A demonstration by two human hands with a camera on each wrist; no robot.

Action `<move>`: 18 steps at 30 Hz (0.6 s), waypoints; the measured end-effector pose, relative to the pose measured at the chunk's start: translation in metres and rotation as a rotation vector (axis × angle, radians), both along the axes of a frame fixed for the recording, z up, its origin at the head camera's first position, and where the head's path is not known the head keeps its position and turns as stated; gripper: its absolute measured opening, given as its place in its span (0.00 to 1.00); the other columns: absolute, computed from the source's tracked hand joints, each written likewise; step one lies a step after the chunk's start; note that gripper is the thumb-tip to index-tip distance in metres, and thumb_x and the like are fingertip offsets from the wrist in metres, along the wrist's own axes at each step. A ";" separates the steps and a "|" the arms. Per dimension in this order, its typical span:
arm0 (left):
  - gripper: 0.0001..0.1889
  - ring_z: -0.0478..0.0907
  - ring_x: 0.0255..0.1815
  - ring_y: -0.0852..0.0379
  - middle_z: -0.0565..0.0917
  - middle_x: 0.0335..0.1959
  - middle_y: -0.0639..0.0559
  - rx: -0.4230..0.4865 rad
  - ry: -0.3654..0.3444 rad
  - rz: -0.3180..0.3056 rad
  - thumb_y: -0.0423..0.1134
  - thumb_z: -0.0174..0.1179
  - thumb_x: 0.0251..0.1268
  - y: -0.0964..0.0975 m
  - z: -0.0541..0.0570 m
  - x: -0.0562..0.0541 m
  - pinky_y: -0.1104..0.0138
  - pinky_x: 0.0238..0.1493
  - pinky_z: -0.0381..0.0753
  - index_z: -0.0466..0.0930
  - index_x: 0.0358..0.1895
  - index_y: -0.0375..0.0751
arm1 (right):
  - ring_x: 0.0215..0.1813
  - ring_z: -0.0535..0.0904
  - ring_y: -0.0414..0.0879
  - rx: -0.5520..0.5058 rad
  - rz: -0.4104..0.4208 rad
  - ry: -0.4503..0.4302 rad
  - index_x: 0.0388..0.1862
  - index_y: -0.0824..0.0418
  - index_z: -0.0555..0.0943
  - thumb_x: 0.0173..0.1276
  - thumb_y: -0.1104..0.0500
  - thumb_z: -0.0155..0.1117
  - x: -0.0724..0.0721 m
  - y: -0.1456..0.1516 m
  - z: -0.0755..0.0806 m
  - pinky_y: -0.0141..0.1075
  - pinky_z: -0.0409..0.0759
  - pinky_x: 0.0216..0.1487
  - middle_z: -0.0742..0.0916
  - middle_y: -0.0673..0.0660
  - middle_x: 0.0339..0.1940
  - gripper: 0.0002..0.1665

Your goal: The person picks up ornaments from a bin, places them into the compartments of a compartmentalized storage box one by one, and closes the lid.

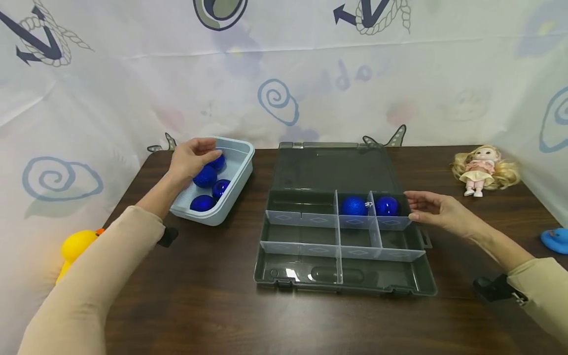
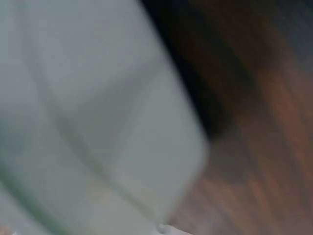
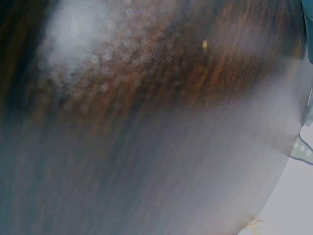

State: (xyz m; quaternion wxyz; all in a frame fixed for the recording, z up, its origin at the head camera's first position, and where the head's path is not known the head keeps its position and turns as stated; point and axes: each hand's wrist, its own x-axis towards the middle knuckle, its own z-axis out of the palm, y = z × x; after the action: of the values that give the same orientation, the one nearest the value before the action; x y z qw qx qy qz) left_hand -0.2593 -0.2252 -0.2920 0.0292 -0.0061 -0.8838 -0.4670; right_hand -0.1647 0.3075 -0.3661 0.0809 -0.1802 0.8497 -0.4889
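Note:
My left hand [image 1: 192, 157] reaches over a light blue bin [image 1: 239, 185]. Below its thumb is a partly hidden blue ball [image 1: 217, 162]; no ball shows between thumb and fingers. Several more shiny blue balls [image 1: 202, 202] lie in the bin. With extended fingers, my right hand [image 1: 443, 212] touches the right side of a dark translucent divided box [image 1: 346, 288], its lid [image 1: 333, 167] laid back. A glittery blue ball [image 1: 353, 205] sits in the back middle compartment. Beside it, a glossy blue ball [image 1: 386, 206] occupies the back right compartment. Both wrist views show no fingers.
A blond doll [image 1: 481, 170] lies at the table's back right. At the right edge is a blue toy duck [image 1: 556, 240]. A yellow rubber duck [image 1: 77, 246] is partly behind my left sleeve. Patterned white cloth [image 1: 310, 98] hangs behind the brown table [image 1: 213, 296].

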 end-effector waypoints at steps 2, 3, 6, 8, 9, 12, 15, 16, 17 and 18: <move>0.26 0.73 0.58 0.47 0.74 0.60 0.35 -0.020 0.008 0.043 0.42 0.60 0.64 -0.014 -0.007 -0.004 0.60 0.63 0.69 0.70 0.63 0.34 | 0.47 0.76 0.27 -0.004 0.004 0.000 0.64 0.79 0.62 0.65 0.67 0.61 0.000 0.000 0.000 0.20 0.77 0.45 0.79 0.37 0.47 0.32; 0.26 0.72 0.59 0.47 0.74 0.60 0.35 -0.026 0.007 0.055 0.42 0.60 0.64 -0.019 -0.011 -0.006 0.59 0.63 0.69 0.70 0.63 0.35 | 0.47 0.76 0.27 -0.004 0.005 0.002 0.64 0.79 0.62 0.65 0.67 0.61 0.000 0.001 0.000 0.20 0.77 0.45 0.79 0.37 0.47 0.32; 0.28 0.71 0.60 0.46 0.73 0.60 0.35 -0.016 0.005 0.070 0.44 0.61 0.63 -0.027 -0.020 -0.012 0.58 0.64 0.69 0.69 0.63 0.34 | 0.47 0.76 0.27 0.000 0.003 0.008 0.63 0.79 0.63 0.65 0.67 0.61 0.000 0.001 0.000 0.20 0.76 0.45 0.79 0.36 0.47 0.31; 0.29 0.70 0.63 0.45 0.73 0.61 0.35 -0.011 -0.005 0.073 0.45 0.61 0.63 -0.029 -0.024 -0.016 0.57 0.65 0.67 0.68 0.64 0.35 | 0.47 0.76 0.27 0.007 0.002 0.014 0.64 0.78 0.63 0.65 0.67 0.61 0.000 0.001 0.001 0.20 0.76 0.45 0.79 0.36 0.47 0.31; 0.29 0.69 0.63 0.44 0.72 0.62 0.35 -0.008 -0.014 0.074 0.45 0.61 0.63 -0.029 -0.025 -0.019 0.57 0.66 0.66 0.68 0.64 0.35 | 0.47 0.76 0.27 0.008 0.002 0.016 0.64 0.78 0.63 0.65 0.67 0.61 0.001 0.001 0.001 0.20 0.76 0.45 0.79 0.36 0.47 0.31; 0.30 0.67 0.66 0.43 0.71 0.64 0.36 -0.016 -0.047 0.076 0.44 0.62 0.63 -0.030 -0.029 -0.024 0.55 0.68 0.63 0.67 0.65 0.35 | 0.47 0.76 0.27 0.012 0.002 0.014 0.64 0.78 0.63 0.65 0.67 0.60 0.001 0.002 0.002 0.20 0.76 0.45 0.79 0.36 0.47 0.31; 0.31 0.65 0.67 0.41 0.70 0.65 0.36 -0.038 -0.075 0.073 0.44 0.62 0.62 -0.032 -0.032 -0.029 0.53 0.69 0.61 0.65 0.66 0.36 | 0.47 0.76 0.27 0.016 0.001 0.008 0.64 0.78 0.63 0.65 0.67 0.60 0.001 0.001 0.002 0.20 0.77 0.45 0.79 0.36 0.47 0.31; 0.31 0.65 0.67 0.41 0.70 0.65 0.36 -0.046 -0.079 0.070 0.43 0.62 0.62 -0.033 -0.034 -0.031 0.53 0.69 0.60 0.65 0.67 0.35 | 0.47 0.76 0.27 0.019 -0.001 0.006 0.64 0.77 0.63 0.65 0.67 0.61 0.000 0.000 0.001 0.20 0.77 0.45 0.79 0.36 0.47 0.31; 0.32 0.65 0.67 0.41 0.69 0.66 0.37 -0.055 -0.086 0.066 0.43 0.63 0.62 -0.034 -0.035 -0.032 0.53 0.69 0.60 0.65 0.67 0.36 | 0.47 0.76 0.27 0.019 -0.001 0.004 0.64 0.77 0.63 0.65 0.67 0.61 0.000 0.000 0.001 0.20 0.77 0.45 0.79 0.37 0.47 0.31; 0.32 0.65 0.67 0.41 0.70 0.65 0.36 -0.065 -0.086 0.065 0.43 0.63 0.62 -0.034 -0.036 -0.033 0.53 0.69 0.60 0.65 0.67 0.35 | 0.47 0.76 0.27 0.020 0.000 0.003 0.64 0.77 0.63 0.65 0.67 0.61 0.000 -0.001 0.001 0.20 0.77 0.45 0.79 0.37 0.47 0.31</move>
State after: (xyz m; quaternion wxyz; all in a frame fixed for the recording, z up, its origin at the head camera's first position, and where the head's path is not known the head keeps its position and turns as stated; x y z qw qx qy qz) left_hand -0.2926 -0.2594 -0.3282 0.0060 0.0416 -0.8986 -0.4368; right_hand -0.1649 0.3069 -0.3648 0.0811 -0.1800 0.8546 -0.4802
